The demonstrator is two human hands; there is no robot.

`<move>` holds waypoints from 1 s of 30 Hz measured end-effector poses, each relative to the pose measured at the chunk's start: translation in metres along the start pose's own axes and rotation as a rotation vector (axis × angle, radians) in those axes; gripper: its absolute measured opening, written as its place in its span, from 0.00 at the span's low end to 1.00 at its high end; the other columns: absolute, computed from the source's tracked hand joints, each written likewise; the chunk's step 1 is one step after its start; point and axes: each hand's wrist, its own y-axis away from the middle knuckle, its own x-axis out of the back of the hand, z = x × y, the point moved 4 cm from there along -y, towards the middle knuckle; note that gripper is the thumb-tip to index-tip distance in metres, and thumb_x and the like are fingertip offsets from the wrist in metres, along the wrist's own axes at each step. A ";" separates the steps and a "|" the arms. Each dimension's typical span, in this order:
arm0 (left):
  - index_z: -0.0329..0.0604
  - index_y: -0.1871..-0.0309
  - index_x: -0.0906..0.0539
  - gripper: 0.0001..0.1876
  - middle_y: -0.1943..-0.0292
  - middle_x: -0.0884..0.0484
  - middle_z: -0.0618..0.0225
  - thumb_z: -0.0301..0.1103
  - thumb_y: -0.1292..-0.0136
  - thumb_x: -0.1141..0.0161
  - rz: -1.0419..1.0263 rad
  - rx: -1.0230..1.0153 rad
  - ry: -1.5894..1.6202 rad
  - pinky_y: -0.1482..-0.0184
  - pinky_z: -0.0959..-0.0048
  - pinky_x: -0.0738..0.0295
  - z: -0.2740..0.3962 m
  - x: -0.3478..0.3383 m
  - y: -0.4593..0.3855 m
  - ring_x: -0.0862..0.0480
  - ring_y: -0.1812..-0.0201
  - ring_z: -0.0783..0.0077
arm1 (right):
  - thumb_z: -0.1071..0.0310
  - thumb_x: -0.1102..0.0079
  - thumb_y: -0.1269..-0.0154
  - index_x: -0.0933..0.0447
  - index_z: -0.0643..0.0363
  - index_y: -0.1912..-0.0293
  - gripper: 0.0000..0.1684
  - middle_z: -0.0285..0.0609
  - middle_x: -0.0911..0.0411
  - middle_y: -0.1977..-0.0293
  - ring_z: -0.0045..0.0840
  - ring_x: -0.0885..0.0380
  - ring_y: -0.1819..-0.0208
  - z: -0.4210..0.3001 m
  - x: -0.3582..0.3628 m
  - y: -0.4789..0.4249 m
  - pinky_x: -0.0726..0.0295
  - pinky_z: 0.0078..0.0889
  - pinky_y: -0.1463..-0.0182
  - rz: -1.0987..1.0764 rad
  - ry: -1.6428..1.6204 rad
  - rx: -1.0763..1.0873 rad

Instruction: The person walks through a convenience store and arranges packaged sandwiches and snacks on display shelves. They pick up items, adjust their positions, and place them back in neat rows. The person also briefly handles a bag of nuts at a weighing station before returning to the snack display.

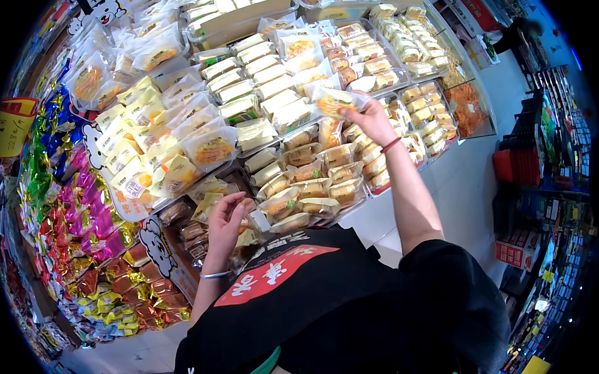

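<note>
My right hand pinches the edge of a clear-wrapped pastry with an orange-brown filling or topping. It is held over the display of packed baked goods, beyond the front tray of wrapped bread rolls. Loosely curled, my left hand hovers close to my body at that tray's left side, and I see nothing in its fingers. Near its fingertips are a small white card and some yellow packets. Rows of pale wrapped cakes fill the trays in the middle.
Yellow and clear pastry packets are heaped on the left. Shiny foil-wrapped sweets lie farther left. Clear bins of loose orange-brown food stand at the right end. Across the tiled floor are red baskets, shelves and a partly visible person.
</note>
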 end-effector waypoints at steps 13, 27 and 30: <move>0.38 0.40 0.21 0.14 0.51 0.13 0.65 0.33 0.23 0.44 0.029 0.060 -0.016 0.50 0.80 0.24 -0.001 -0.001 0.001 0.15 0.53 0.79 | 0.68 0.29 0.35 0.21 0.62 0.41 0.24 0.37 0.14 0.55 0.16 0.18 0.56 0.040 0.021 -0.062 0.18 0.24 0.51 0.029 0.153 -0.149; 0.39 0.41 0.21 0.14 0.51 0.14 0.66 0.35 0.23 0.44 0.014 0.121 -0.027 0.50 0.80 0.25 -0.010 -0.006 0.000 0.15 0.50 0.78 | 0.75 0.34 0.33 0.23 0.61 0.41 0.21 0.34 0.15 0.54 0.14 0.20 0.55 0.050 0.010 -0.062 0.19 0.22 0.49 -0.085 0.200 -0.073; 0.39 0.40 0.21 0.14 0.50 0.14 0.65 0.35 0.23 0.44 0.012 0.114 -0.032 0.49 0.79 0.24 -0.009 -0.008 -0.001 0.15 0.49 0.77 | 0.68 0.28 0.39 0.23 0.60 0.40 0.27 0.45 0.15 0.52 0.27 0.17 0.51 0.038 0.007 -0.051 0.19 0.30 0.44 -0.017 0.404 -0.051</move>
